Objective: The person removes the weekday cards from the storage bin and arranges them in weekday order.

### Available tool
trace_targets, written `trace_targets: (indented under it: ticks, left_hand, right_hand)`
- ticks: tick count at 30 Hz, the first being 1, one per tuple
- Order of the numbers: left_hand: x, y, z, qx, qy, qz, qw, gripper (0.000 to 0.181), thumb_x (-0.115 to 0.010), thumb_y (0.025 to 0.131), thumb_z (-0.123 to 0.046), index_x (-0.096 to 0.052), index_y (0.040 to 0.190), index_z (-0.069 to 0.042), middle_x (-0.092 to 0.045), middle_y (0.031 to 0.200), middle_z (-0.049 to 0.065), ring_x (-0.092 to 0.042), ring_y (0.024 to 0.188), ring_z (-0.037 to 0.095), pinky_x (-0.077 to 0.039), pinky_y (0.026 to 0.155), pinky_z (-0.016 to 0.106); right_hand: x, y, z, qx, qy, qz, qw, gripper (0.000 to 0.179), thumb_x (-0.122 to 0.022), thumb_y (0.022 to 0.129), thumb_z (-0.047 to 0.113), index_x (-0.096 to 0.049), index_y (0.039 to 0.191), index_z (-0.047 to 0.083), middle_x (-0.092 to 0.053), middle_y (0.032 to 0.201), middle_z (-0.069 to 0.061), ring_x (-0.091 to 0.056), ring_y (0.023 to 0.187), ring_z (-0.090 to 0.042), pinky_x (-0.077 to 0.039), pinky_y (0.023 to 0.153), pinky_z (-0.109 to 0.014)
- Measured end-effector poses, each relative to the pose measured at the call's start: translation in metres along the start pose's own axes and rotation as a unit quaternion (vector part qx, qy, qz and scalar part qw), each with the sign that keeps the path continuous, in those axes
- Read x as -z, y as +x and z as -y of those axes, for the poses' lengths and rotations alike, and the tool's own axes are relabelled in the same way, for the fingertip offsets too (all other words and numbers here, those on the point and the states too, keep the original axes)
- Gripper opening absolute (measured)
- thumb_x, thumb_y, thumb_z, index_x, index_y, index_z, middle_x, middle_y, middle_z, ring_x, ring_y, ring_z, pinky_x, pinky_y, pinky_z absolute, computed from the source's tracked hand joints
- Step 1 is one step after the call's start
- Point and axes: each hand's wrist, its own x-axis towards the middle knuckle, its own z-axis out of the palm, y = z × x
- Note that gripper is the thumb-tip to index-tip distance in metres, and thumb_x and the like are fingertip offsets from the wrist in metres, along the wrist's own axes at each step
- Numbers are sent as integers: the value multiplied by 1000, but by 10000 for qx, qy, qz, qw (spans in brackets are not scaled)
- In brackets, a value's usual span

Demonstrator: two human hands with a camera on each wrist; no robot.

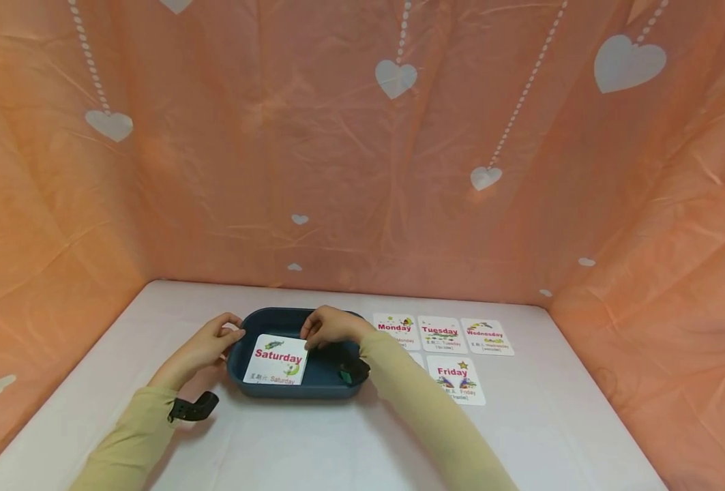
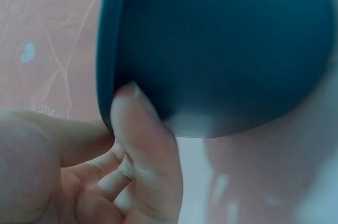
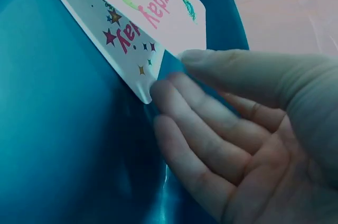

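Note:
A dark blue oval tray (image 1: 288, 392) rests on the table. My left hand (image 1: 205, 348) grips its left end, with the thumb (image 2: 140, 129) over the rim and the other fingers outside. Inside the tray, a square white Saturday card (image 1: 276, 358) lies tilted over another card (image 3: 119, 36) printed with stars. My right hand (image 1: 331, 327) reaches into the tray and pinches the Saturday card at its corner, thumb (image 3: 211, 63) on top. The underlying card's wording is mostly covered.
To the tray's right lie the Monday card (image 1: 395, 329), Tuesday card (image 1: 440, 334), Wednesday card (image 1: 486, 336) and Friday card (image 1: 457, 380). Another card (image 1: 418, 358) is mostly hidden by the right sleeve. An orange curtain (image 1: 337, 170) with white hearts encloses the table.

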Motion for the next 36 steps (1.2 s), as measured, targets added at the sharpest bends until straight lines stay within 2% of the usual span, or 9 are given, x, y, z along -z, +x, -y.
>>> trace_targets:
  ticks: [7,14,19,24,28,31,36]
  left_hand:
    - [0,2,2,8,-6,-20,10000,25,-47,101,-14,-40,120,1,-52,73,6,-53,64,19,-46,51,31]
    - [0,1,1,40,-50,21,10000,25,-46,101,-14,-39,120,1,-56,77,8,-54,64,19,-47,52,31]
    - [0,0,0,28,-63,33,10000,26,-47,102,-15,-39,120,2,-57,77,8,-54,64,19,-46,51,31]
    - [1,0,-1,-53,-95,61,9999,26,-46,102,-14,-39,120,3,-58,78,10,-56,65,22,-47,51,32]
    - [1,-1,-1,-118,-129,65,9998,26,-46,101,-13,-39,120,4,-57,78,11,-56,66,24,-48,51,30]
    - [1,-1,-1,-123,-141,55,9998,27,-47,101,-12,-38,120,4,-56,76,11,-55,65,23,-47,50,30]
    - [0,-1,-2,-96,-76,65,9999,29,-47,101,-14,-38,122,4,-55,76,9,-54,64,19,-47,52,31]
  right_hand:
    - [-3,-3,-1,42,678,128,9976,13,-67,83,-9,-61,94,-3,-69,80,-12,-67,73,-21,-55,69,-36]
    - [-5,-8,4,158,936,-162,9954,13,-65,86,-7,-61,97,-3,-67,79,-11,-66,71,-24,-55,68,-40]
    - [-1,-16,8,457,1197,-483,9906,14,-65,86,-7,-61,99,-6,-67,80,-11,-66,70,-24,-55,70,-43]
    - [6,-28,5,655,1547,-905,9816,15,-64,87,-7,-60,101,-6,-67,82,-12,-65,71,-22,-53,75,-48]
    - [14,-42,2,756,1687,-1260,9746,16,-62,89,-4,-61,105,-4,-68,87,-14,-66,76,-25,-50,78,-53]
    - [22,-53,-1,764,1780,-1509,9694,19,-61,91,-2,-61,110,-4,-66,91,-14,-67,79,-27,-50,79,-52]
    - [40,-75,-7,746,1882,-2106,9564,22,-59,93,0,-60,114,-4,-62,94,-14,-64,83,-22,-53,77,-43]
